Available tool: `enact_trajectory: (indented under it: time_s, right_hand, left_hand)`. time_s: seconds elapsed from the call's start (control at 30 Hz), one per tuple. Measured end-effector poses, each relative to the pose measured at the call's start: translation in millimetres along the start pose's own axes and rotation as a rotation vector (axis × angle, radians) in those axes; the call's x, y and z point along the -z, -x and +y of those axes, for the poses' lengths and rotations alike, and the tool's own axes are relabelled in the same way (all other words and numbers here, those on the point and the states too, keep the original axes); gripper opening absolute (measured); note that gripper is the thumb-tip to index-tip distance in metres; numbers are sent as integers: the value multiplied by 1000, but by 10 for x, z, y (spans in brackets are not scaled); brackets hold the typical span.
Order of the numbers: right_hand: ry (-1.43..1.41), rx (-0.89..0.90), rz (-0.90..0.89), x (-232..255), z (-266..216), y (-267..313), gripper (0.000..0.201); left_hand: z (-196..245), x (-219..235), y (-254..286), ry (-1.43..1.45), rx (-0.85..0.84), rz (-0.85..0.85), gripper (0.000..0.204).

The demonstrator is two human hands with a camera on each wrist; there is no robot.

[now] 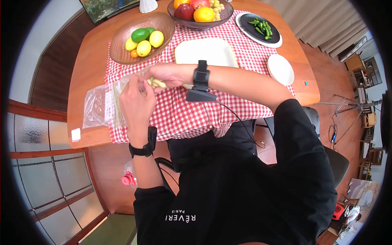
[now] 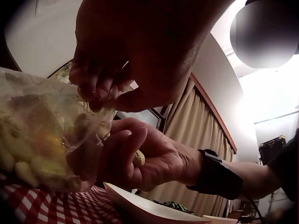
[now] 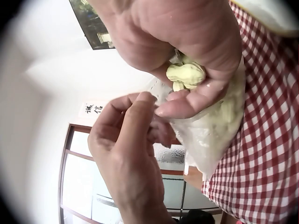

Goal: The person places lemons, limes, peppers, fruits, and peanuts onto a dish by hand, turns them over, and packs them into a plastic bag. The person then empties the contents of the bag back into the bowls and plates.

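Observation:
My right hand (image 1: 170,74) is palm up, fingers curled around a few pale peanuts in the shell (image 3: 186,74). Facing it, my left hand (image 1: 136,102) has thumb and fingertips drawn together at the upper edge of a clear plastic bag (image 2: 70,126). More pale peanuts (image 2: 28,172) fill the lower part of this bag, which stands on the checked cloth. The right hand's fingers lie against the bag's mouth, below the left fingertips in the left wrist view. Part of the bag is hidden behind both hands in the head view.
Printed clear plastic (image 1: 96,107) lies at the table's left edge. A white tray (image 1: 206,48) sits beyond the right forearm. Behind are a brown bowl (image 1: 118,43) with lemons and green fruit, a fruit bowl (image 1: 196,25), a plate with green peppers (image 1: 261,28) and a white bowl (image 1: 281,70).

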State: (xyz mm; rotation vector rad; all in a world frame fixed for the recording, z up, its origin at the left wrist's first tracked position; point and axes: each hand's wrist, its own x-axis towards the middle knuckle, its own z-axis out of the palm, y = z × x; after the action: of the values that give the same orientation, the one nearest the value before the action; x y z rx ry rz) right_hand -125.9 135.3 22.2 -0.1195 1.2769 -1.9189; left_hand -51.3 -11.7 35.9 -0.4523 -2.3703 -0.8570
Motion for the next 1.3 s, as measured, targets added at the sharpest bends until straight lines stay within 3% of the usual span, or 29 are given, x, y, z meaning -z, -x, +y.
enact_trajectory:
  time_s: [0.07, 0.13, 0.17, 0.27, 0.33, 0.47, 0.53, 0.73, 0.8, 0.83, 0.87, 0.9, 0.93, 1.0, 1.07, 1.13, 1.2, 1.27, 1.3]
  right_hand:
    - [-18, 17, -3, -76, -22, -106, 15]
    - [494, 147, 199, -114, -93, -239, 14]
    - [495, 147, 198, -130, -80, -311, 14]
    - [199, 290, -34, -142, -58, -429, 12]
    - [233, 290, -41, -174, 40, -441, 14]
    - [544, 301, -145, -141, 19, -189, 22]
    - [854, 377, -176, -49, -67, -153, 32]
    - [1122, 551, -64, 193, -200, 139, 33]
    - [1103, 544, 6, 220, -295, 330, 34]
    - [1086, 534, 78, 239, -355, 446, 36]
    - [1084, 536, 77, 271, -421, 579, 36]
    - [1140, 603, 169, 324, -484, 728, 38]
    - [1194, 667, 262, 402, -508, 870, 40]
    - [1151, 697, 333, 618, -523, 1112, 44]
    - [1086, 836, 422, 854, -475, 1305, 54]
    - [993, 806, 456, 937, -411, 1565, 51]
    - [869, 800, 479, 1007, -337, 1728, 49]
    - [747, 798, 509, 1020, -295, 1910, 48]
    - [623, 680, 543, 996, -265, 1997, 47]
  left_hand:
    - [-43, 29, 68, 5, -1, -17, 10]
    - [-50, 65, 103, 10, -3, -26, 15]
    - [-44, 80, 118, 65, 35, -31, 15]
    - [-44, 68, 122, 116, 89, -9, 15]
    - [-43, 74, 108, 101, 105, 18, 14]
    - [-9, 130, 173, 124, 182, 12, 13]
    - [-20, 116, 190, 109, 174, -17, 13]
    - [-67, 104, 187, 139, 170, 31, 15]
    - [11, 206, 194, 27, 142, -60, 35]
    - [46, 227, 216, 24, 142, -60, 35]
    - [86, 241, 238, -37, 47, -78, 52]
    - [109, 238, 243, -97, -49, -97, 69]
    - [95, 198, 250, -97, -50, -101, 69]
    - [7, 55, 282, -295, -73, -192, 90]
    - [-77, -124, 246, -267, -60, -202, 91]
    - [-200, -295, 285, -226, -50, -215, 92]
    - [-427, -402, 237, -335, -71, -371, 72]
    - [-572, -322, 115, -161, 65, -427, 44]
    - [-445, -218, 47, -32, 140, -258, 34]
